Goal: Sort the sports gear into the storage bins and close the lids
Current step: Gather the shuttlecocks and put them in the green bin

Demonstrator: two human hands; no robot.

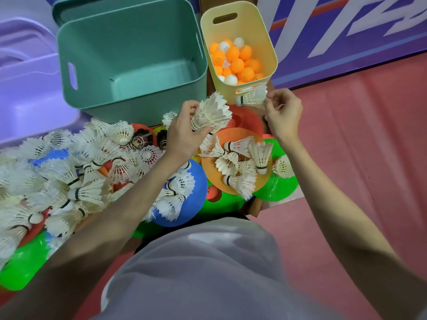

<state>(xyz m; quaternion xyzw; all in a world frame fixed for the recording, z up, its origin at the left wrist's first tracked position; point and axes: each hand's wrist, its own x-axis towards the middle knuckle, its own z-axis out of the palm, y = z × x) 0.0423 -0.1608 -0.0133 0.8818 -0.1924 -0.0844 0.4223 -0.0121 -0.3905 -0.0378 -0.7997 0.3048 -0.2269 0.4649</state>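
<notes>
My left hand (184,132) grips a nested stack of white feather shuttlecocks (211,113) just in front of the empty green bin (129,98). My right hand (283,112) pinches the feather edge of a single shuttlecock (251,97), held sideways at the front rim of the yellow bin (272,54). That yellow bin holds orange and white ping-pong balls (235,61). A large heap of loose shuttlecocks (69,176) covers the left side, and a few more (240,162) lie on an orange disc cone (208,167).
Flat disc cones in blue (196,204), green (275,188), red and orange lie under the shuttlecocks. A purple bin (30,100) stands at the left, and a green lid (69,10) leans behind the green bin. Red floor (358,135) lies to the right.
</notes>
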